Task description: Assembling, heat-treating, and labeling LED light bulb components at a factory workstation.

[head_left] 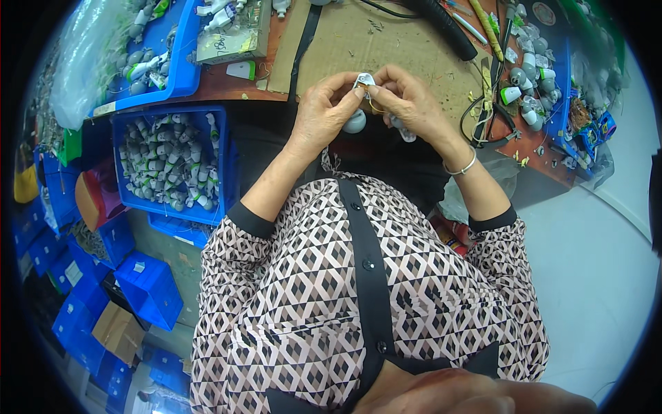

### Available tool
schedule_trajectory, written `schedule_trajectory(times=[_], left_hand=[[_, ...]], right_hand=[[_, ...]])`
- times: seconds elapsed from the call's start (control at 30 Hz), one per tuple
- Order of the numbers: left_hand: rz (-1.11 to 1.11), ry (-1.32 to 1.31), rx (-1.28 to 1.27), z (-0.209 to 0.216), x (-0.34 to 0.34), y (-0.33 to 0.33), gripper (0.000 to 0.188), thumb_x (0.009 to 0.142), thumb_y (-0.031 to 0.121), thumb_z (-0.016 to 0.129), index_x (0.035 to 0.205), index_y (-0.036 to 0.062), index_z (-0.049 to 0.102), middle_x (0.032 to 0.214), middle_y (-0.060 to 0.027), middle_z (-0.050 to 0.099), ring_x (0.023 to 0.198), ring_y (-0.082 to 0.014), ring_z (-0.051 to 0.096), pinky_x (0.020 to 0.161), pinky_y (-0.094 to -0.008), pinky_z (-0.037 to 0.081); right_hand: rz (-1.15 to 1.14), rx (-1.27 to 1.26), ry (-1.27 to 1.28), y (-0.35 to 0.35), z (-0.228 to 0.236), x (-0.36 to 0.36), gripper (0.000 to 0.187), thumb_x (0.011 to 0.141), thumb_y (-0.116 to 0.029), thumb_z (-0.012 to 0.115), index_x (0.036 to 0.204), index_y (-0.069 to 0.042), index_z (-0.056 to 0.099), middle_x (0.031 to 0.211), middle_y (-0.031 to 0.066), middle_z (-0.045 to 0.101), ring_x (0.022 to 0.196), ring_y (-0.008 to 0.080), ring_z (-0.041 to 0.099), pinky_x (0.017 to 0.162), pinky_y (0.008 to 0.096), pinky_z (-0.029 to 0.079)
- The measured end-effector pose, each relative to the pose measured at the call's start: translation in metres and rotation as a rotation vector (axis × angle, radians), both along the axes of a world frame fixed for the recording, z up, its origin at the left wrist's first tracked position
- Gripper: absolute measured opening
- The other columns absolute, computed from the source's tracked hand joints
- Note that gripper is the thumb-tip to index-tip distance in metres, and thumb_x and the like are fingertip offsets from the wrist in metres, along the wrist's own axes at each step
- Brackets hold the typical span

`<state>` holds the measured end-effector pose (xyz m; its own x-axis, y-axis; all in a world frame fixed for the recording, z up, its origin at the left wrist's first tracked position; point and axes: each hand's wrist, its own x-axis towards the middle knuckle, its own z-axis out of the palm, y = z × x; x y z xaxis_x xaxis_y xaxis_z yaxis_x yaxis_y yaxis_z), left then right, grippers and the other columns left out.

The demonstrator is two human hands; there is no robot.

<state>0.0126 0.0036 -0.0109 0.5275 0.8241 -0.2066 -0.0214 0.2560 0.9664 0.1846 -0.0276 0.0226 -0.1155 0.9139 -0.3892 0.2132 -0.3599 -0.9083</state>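
Observation:
My left hand (325,112) and my right hand (415,103) meet at the front edge of the workbench. Between their fingertips is a small white plastic housing (365,79), which both hands pinch. A thin orange-yellow wire (373,106) loops down from it near my right fingers. Just under my left fingers hangs a round grey part (354,122); my fingers hide how it is joined. Below my right palm shows a grey and white piece (403,129), partly covered, and whether it is gripped I cannot make out.
A cardboard sheet (331,52) covers the bench middle, with a thick black tube (447,27) on it. Grey-white assemblies (529,76) lie at the right beside cables (488,114). At my left, a blue bin (121,162) holds many more, below a blue tray (186,69).

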Motion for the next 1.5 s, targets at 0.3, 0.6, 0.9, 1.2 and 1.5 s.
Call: schedule_trajectory(times=[0.3,0.6,0.9,1.2,1.5], left_hand=[[0.058,-0.075,0.014,0.003,-0.002,0.002,0.026,0.09,0.014,0.055,0.112,0.0009,0.057,0.094,-0.0015,0.061,0.084,-0.0062,0.055,0.073,-0.0199,0.045],[0.037,-0.174,-0.025,-0.001,0.004,-0.001,0.031,0.089,0.014,0.053,0.115,-0.0027,0.053,0.104,-0.0057,0.059,0.095,-0.0107,0.055,0.083,-0.0239,0.045],[0.148,-0.108,0.051,-0.009,0.005,-0.003,0.027,0.089,0.014,0.054,0.11,-0.001,0.057,0.093,-0.0031,0.062,0.084,-0.0081,0.057,0.075,-0.0238,0.047],[0.103,-0.088,0.053,-0.007,0.001,0.002,0.025,0.088,0.016,0.055,0.107,-0.0011,0.059,0.089,-0.0032,0.062,0.077,-0.0073,0.057,0.069,-0.023,0.046],[0.138,-0.137,-0.151,0.01,-0.004,0.0,0.028,0.088,0.016,0.056,0.11,-0.0021,0.057,0.089,-0.0047,0.063,0.075,-0.0092,0.059,0.066,-0.0209,0.047]], right_hand=[[-0.132,0.158,0.01,-0.002,-0.011,-0.017,0.021,0.089,-0.021,0.056,0.093,-0.002,0.051,0.068,0.0013,0.057,0.054,0.005,0.05,0.047,0.0192,0.04],[-0.182,0.128,0.132,-0.007,-0.017,-0.015,0.021,0.091,-0.022,0.054,0.1,-0.004,0.051,0.072,0.0,0.052,0.057,0.0052,0.048,0.049,0.0178,0.038],[-0.18,0.241,-0.013,-0.003,-0.019,-0.027,0.017,0.092,-0.018,0.052,0.098,-0.002,0.051,0.07,-0.0007,0.051,0.054,0.0043,0.046,0.047,0.0177,0.037],[-0.109,-0.177,0.402,0.001,0.001,-0.004,0.028,0.091,-0.023,0.049,0.109,-0.001,0.047,0.076,0.0044,0.054,0.052,0.0093,0.051,0.048,0.0187,0.042],[0.204,-0.102,0.177,-0.026,0.009,0.027,0.034,0.087,-0.018,0.057,0.117,-0.004,0.047,0.108,0.0047,0.054,0.091,0.0122,0.055,0.082,0.0247,0.043]])
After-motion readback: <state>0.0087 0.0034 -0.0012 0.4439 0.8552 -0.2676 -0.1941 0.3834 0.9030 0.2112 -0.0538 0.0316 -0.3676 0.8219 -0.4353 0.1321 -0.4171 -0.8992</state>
